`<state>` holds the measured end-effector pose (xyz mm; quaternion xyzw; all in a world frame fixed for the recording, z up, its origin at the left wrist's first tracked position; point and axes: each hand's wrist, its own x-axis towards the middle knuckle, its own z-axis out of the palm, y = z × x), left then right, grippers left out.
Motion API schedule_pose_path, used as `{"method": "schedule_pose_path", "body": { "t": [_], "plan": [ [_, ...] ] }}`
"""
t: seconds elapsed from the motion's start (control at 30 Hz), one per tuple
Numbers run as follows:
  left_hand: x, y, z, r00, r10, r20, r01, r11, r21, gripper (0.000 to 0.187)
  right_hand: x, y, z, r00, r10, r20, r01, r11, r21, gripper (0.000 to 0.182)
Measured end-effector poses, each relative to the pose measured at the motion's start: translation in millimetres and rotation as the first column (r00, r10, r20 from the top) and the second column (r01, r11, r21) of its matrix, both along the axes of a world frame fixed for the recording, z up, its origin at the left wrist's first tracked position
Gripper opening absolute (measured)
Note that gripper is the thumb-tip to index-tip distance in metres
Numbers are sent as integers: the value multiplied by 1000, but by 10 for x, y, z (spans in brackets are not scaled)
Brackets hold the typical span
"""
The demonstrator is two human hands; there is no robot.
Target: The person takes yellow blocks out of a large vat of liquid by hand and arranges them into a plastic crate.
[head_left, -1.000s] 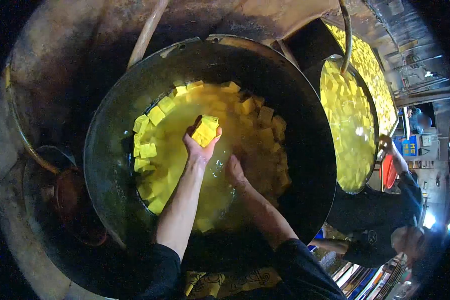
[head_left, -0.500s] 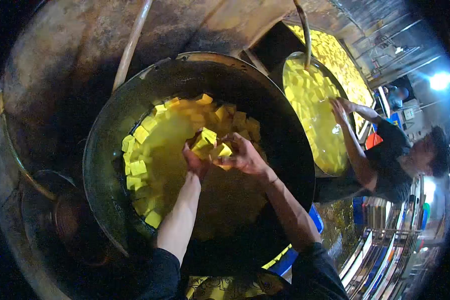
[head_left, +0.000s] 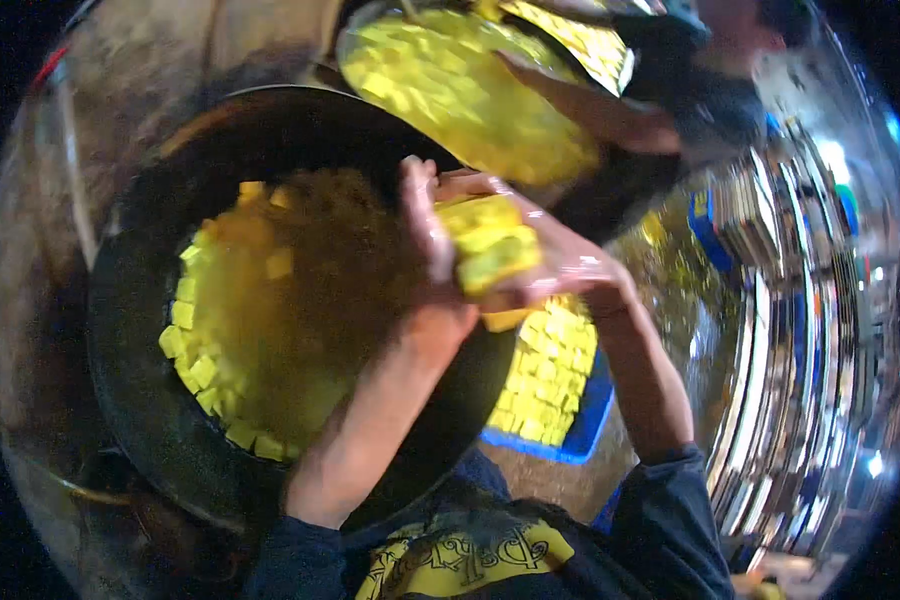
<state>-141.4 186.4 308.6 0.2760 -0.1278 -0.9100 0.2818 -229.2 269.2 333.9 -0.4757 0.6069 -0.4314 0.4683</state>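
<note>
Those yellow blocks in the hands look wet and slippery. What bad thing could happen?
The yellow blocks are squeezed between the left hand and right hand, and they look wet, so one might slip out and fall on the floor or splash back into the big dark pan. The blue crate below already looks full of blocks, so new ones might tumble off.
</note>
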Motion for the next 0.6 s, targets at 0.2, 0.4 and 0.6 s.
{"method": "schedule_pose_path", "body": {
  "t": [0.2, 0.4, 0.6],
  "plan": [
    [-359, 1670, -136, 807, 95, 583, 538, 289, -792, 65, 263, 2151, -310, 619, -642, 452, 678, 728, 105, 79],
    [-442, 1206, -226, 972, 43, 230, 198, 373, -907, 59, 772, 3214, -2579, 3, -783, 622, 676, 460, 576, 45],
    [-173, 699, -170, 932, 80, 352, 275, 476, -836, 59, 1389, 2715, -4198, 609, -276, -744, 772, -10, 636, 98]
  ]
}}
